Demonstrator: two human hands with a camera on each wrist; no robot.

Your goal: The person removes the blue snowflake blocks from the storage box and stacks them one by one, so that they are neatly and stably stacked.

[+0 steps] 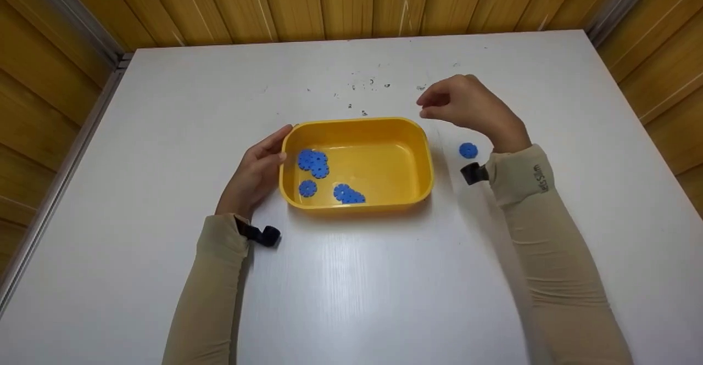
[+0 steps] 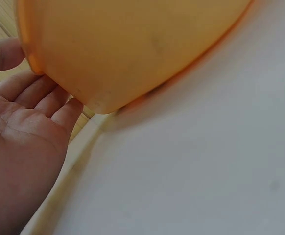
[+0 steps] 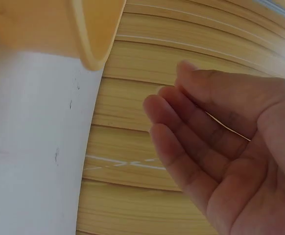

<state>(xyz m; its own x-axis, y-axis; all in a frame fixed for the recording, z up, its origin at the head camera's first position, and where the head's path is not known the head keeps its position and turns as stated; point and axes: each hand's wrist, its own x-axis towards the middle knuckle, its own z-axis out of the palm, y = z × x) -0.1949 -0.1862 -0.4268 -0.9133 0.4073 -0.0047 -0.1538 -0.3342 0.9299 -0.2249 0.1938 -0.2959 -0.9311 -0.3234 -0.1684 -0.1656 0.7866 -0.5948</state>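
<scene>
A yellow plastic tub [image 1: 360, 208] stands on the white table, with several blue notched plastic discs [image 1: 308, 188] lying in its left part and along its near side. My left hand [image 1: 257, 170] grips the tub's left end, thumb at the rim and fingers against the outer wall, as the left wrist view shows. Raised off the tub's far right corner is my right hand [image 1: 467, 104], its fingers loosely bent. In the right wrist view nothing shows between the thumb and fingers [image 3: 169, 142]. Below that hand, a single blue disc [image 1: 468, 150] lies on the table.
Dark scuff marks [image 1: 387, 85] dot the white tabletop [image 1: 351, 288] beyond the tub. Wood-patterned panels [image 1: 346, 5] rise behind the table and at both sides. Each wrist carries a small black camera [image 1: 269, 236].
</scene>
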